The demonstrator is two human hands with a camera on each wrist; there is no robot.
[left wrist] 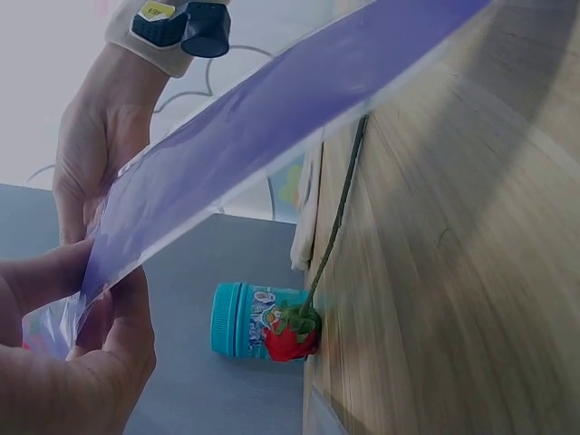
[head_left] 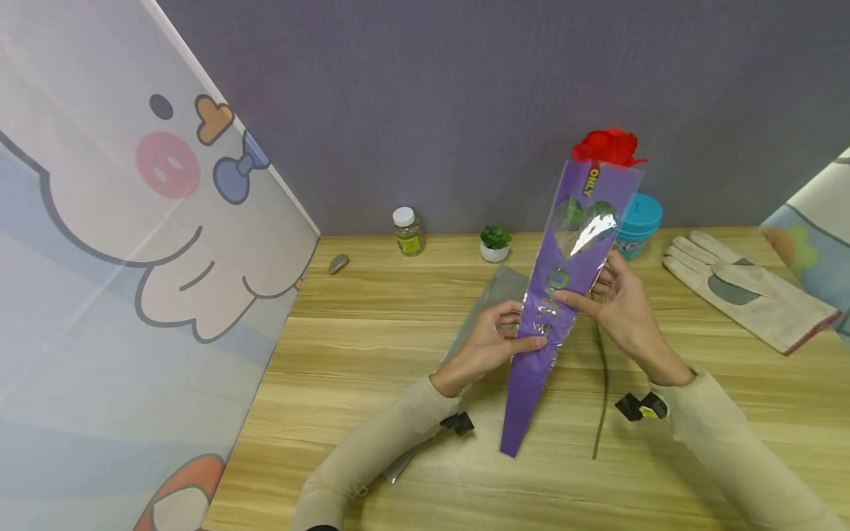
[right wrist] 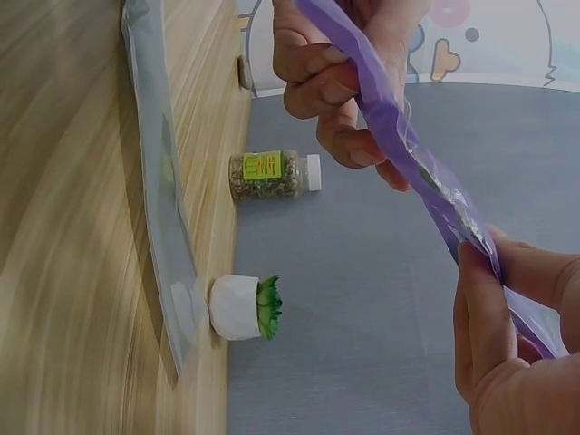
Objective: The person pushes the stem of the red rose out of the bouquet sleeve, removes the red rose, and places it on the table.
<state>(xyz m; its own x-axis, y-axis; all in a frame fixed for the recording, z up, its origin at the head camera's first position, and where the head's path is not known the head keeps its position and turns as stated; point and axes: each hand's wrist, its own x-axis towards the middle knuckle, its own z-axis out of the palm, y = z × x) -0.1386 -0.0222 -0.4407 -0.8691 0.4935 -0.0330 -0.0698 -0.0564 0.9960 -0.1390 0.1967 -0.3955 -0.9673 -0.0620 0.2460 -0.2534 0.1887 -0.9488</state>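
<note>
Both hands hold up a purple flower sleeve (head_left: 531, 376) with clear film edges and a heart-shaped window, tilted with its narrow end down. A red rose bloom (head_left: 606, 146) shows at its wide top, and green leaf shows through the window. My left hand (head_left: 488, 343) pinches the sleeve's left edge around mid-length, thumb in front. Higher up, my right hand (head_left: 627, 313) pinches the right edge, its other fingers partly hidden behind. In the left wrist view, a second red rose (left wrist: 292, 333) with a long stem (left wrist: 335, 227) lies on the table beyond the sleeve.
A grey sleeve (head_left: 502, 284) lies under the left forearm. Along the back stand a jar (head_left: 409, 234) with a white lid, a small potted plant (head_left: 494, 245) and a turquoise tub (head_left: 643, 214). A stone (head_left: 339, 263) lies left, work gloves (head_left: 750, 295) right.
</note>
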